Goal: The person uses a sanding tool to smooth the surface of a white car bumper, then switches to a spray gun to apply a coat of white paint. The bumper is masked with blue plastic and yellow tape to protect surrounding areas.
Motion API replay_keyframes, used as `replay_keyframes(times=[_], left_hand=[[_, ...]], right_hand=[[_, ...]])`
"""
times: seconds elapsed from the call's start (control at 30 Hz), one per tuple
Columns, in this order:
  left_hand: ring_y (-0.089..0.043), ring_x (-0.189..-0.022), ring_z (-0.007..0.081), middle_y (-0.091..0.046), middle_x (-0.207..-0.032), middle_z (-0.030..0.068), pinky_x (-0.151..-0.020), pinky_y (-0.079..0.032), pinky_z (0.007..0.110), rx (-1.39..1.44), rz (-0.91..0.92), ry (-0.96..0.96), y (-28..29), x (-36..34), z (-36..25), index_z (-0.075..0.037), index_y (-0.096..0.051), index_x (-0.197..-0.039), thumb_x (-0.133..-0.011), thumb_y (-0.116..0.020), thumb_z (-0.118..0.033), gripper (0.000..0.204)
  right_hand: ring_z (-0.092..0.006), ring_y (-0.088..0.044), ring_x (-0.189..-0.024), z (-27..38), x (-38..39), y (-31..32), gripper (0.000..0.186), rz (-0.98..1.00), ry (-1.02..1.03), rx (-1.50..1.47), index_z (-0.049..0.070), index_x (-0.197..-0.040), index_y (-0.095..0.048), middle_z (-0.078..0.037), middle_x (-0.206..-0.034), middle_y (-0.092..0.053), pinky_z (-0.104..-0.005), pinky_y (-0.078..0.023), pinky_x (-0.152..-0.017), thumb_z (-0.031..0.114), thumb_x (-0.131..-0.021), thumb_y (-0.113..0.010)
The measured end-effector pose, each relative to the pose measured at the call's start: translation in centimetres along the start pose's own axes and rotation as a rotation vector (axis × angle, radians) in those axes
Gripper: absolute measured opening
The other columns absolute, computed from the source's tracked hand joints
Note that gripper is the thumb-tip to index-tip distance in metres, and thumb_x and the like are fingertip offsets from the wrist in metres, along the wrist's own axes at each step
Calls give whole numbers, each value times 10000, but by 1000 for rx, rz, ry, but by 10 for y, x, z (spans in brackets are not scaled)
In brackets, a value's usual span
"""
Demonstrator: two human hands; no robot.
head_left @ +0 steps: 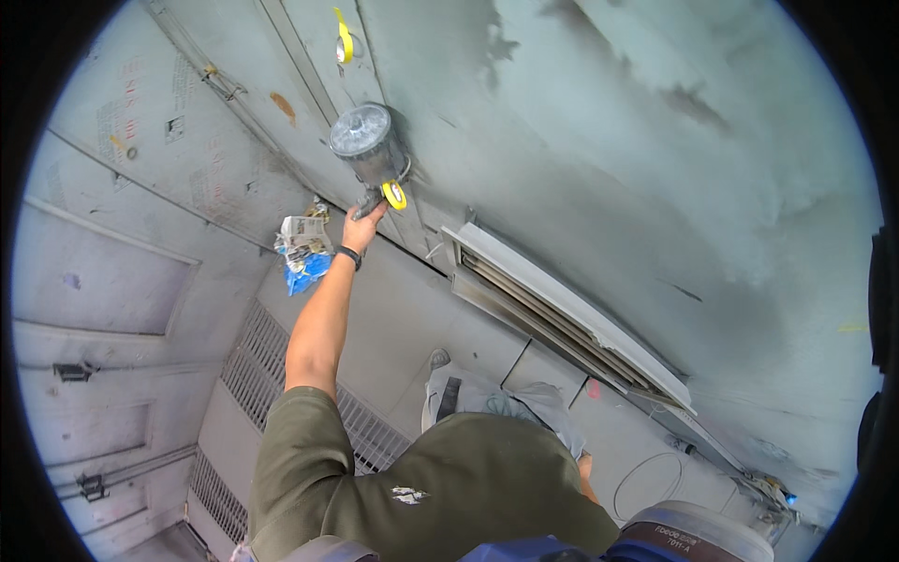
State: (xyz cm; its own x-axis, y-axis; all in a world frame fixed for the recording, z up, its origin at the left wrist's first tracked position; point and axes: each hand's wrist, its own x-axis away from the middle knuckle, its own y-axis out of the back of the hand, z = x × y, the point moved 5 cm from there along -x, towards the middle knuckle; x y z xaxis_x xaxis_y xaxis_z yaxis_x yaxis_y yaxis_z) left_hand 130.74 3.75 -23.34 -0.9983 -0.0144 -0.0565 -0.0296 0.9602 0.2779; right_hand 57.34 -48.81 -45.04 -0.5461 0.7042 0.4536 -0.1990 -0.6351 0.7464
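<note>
My left arm reaches far forward to the grey wall, a dark band on its wrist. The fingers of my left hand (360,228) are closed at a stubby dark grey piece (369,200) under a round grey canister (367,140) with a dusty lid. A yellow tape roll (394,195) is right beside the fingertips; what they grip is partly hidden. Higher up, a second yellow tape roll (344,47) hangs against the wall by a yellow strip. Low at my right side, only a bit of my right hand (585,465) shows past my shirt; its fingers are hidden.
Crumpled newspaper (305,236) and blue plastic (307,273) lie left of my forearm. A long louvred housing (562,314) juts from the wall at right. Slotted grates (257,361) run along the floor. A thin cable loop (648,480) lies at lower right.
</note>
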Motion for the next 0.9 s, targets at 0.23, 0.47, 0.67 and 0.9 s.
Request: replay_keyframes(times=[0.23,0.47,0.67,0.9], left_hand=[[-540,-590,161,-626,-624,110,-613,-479,372,7,-171,-108,-7,18,-11,46,-731,-853,-906,-817,-347,406],[-410,-520,152,-498,-554,129,-518,-388,393,-48,-101,-319,8,-2,-42,44,-652,-746,-897,-797,-181,307],[-495,-616,105,-634,-661,53,-573,-412,339,117,-168,-426,22,21,-55,48,-670,-822,-925,-774,-108,214],[-593,-711,104,-702,-836,44,-653,-472,287,160,-103,-125,65,135,-70,53,-712,-982,-990,-702,-69,122]], right_hand=[[-246,-647,-643,151,61,60,379,-45,-173,76,-41,-800,-709,-142,-690,-697,-439,-521,-658,311,-934,-747],[-189,-515,-564,227,100,64,474,-16,-58,30,-36,-764,-693,-101,-579,-590,-379,-479,-609,399,-938,-765],[-231,-559,-602,229,120,51,454,-16,-67,70,-33,-788,-711,-134,-633,-643,-394,-499,-652,392,-945,-747],[-349,-693,-696,273,129,66,402,-67,62,16,-23,-936,-677,-166,-701,-685,-434,-537,-719,374,-965,-732]])
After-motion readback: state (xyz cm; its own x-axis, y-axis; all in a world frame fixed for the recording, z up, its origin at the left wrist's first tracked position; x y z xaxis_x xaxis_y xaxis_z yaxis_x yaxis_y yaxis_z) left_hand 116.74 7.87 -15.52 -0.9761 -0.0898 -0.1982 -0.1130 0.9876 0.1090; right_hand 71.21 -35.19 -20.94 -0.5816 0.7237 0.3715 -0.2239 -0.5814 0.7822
